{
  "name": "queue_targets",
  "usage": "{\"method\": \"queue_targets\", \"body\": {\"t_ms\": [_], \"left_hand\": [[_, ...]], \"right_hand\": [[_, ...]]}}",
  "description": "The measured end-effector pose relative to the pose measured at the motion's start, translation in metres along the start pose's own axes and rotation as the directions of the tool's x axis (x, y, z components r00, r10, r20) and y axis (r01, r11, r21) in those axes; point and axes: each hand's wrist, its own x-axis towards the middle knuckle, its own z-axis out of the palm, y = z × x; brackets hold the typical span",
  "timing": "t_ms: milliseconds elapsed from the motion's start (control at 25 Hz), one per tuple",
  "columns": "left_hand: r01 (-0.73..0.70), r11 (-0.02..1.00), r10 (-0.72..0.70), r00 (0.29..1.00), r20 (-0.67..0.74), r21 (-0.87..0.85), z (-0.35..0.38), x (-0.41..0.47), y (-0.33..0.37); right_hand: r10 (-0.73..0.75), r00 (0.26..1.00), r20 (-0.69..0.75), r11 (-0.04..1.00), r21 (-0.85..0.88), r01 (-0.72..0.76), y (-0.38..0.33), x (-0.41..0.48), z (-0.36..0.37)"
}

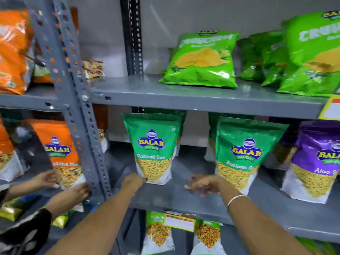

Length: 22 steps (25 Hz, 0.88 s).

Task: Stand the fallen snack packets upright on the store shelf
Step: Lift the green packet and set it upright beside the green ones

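A green Ratlami Sev packet (154, 144) stands upright on the middle grey shelf (176, 197). My left hand (133, 181) grips its lower left corner. My right hand (204, 185) hovers blurred just right of that packet, fingers loose and apart, holding nothing. A second green Ratlami Sev packet (242, 153) stands upright to the right, with more green packets behind both. A purple Aloo Sev packet (316, 162) stands at the far right.
Another person's two hands (47, 179) (78, 191) hold an orange packet (58, 150) in the left bay, behind a grey perforated upright post (81, 115). Light green crisp bags (202, 59) lean on the upper shelf. More packets (158, 234) and a price tag (179, 220) sit below.
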Motion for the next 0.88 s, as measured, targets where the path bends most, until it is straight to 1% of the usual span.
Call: {"method": "queue_targets", "body": {"t_ms": [40, 80, 120, 200, 240, 320, 440, 520, 640, 880], "left_hand": [[-0.087, 0.996, 0.087, 0.995, -0.053, 0.010, -0.011, 0.009, -0.004], [-0.158, 0.987, 0.157, 0.986, -0.061, -0.017, -0.019, 0.017, -0.005], [-0.230, 0.970, 0.227, 0.973, -0.049, -0.075, -0.021, 0.028, -0.007], [-0.262, 0.934, 0.289, 0.954, 0.082, -0.244, -0.022, 0.045, -0.006], [-0.246, 0.912, 0.303, 0.943, 0.134, -0.330, -0.021, 0.050, -0.008], [-0.232, 0.894, 0.307, 0.940, 0.147, -0.383, -0.016, 0.057, -0.016], [-0.267, 0.879, 0.339, 0.932, 0.124, -0.395, -0.015, 0.049, -0.023], [-0.298, 0.870, 0.369, 0.922, 0.118, -0.393, -0.018, 0.033, -0.027], [-0.352, 0.891, 0.392, 0.915, 0.095, -0.286, -0.021, 0.016, -0.037], [-0.376, 0.912, 0.395, 0.913, 0.107, -0.163, -0.031, -0.004, -0.047]], "right_hand": [[-0.052, 0.987, -0.152, 0.993, 0.099, 0.068, -0.016, 0.014, 0.018], [-0.096, 0.959, -0.268, 0.973, 0.178, 0.147, -0.031, 0.023, 0.034], [-0.116, 0.933, -0.342, 0.947, 0.244, 0.207, -0.044, 0.033, 0.046], [-0.127, 0.909, -0.396, 0.891, 0.357, 0.280, -0.061, 0.050, 0.061], [-0.131, 0.898, -0.419, 0.862, 0.399, 0.312, -0.064, 0.056, 0.065], [-0.125, 0.875, -0.467, 0.825, 0.441, 0.353, -0.067, 0.061, 0.071], [-0.118, 0.846, -0.521, 0.820, 0.430, 0.379, -0.066, 0.053, 0.082], [-0.125, 0.826, -0.550, 0.856, 0.362, 0.370, -0.063, 0.038, 0.091], [-0.134, 0.803, -0.580, 0.917, 0.234, 0.322, -0.056, 0.014, 0.102], [-0.134, 0.830, -0.542, 0.935, 0.208, 0.287, -0.055, -0.009, 0.113]]}}
